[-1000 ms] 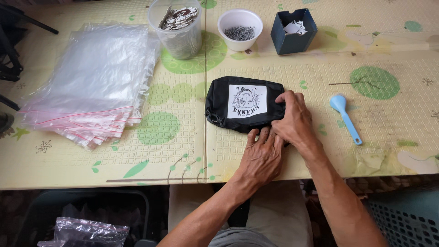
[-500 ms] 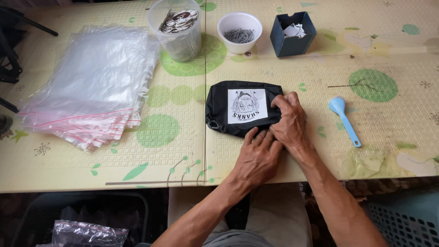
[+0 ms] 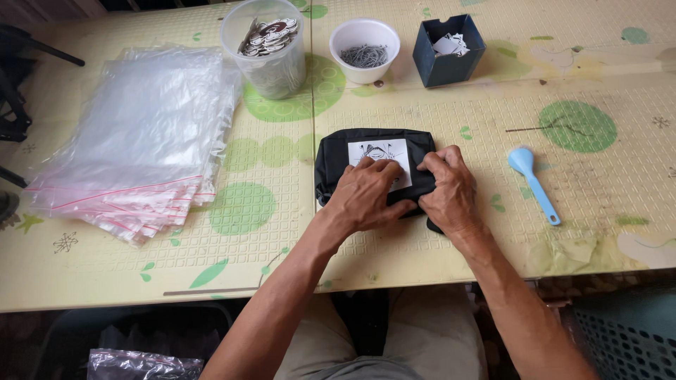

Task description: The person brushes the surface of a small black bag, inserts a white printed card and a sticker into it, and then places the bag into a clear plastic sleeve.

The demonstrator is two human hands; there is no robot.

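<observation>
A black fabric pouch with a white printed patch lies on the yellow patterned table. My left hand rests flat on top of the pouch, covering most of the patch. My right hand grips the pouch's right end, fingers curled over its edge. Both hands press the pouch against the table.
A stack of clear zip bags lies at the left. Behind the pouch stand a clear tub of round badges, a white bowl of small metal pins and a dark blue box. A light blue spoon lies to the right.
My left hand has moved from the pouch's near edge up onto its top, over the patch. My right hand stays at the right end. The pouch has shifted slightly.
</observation>
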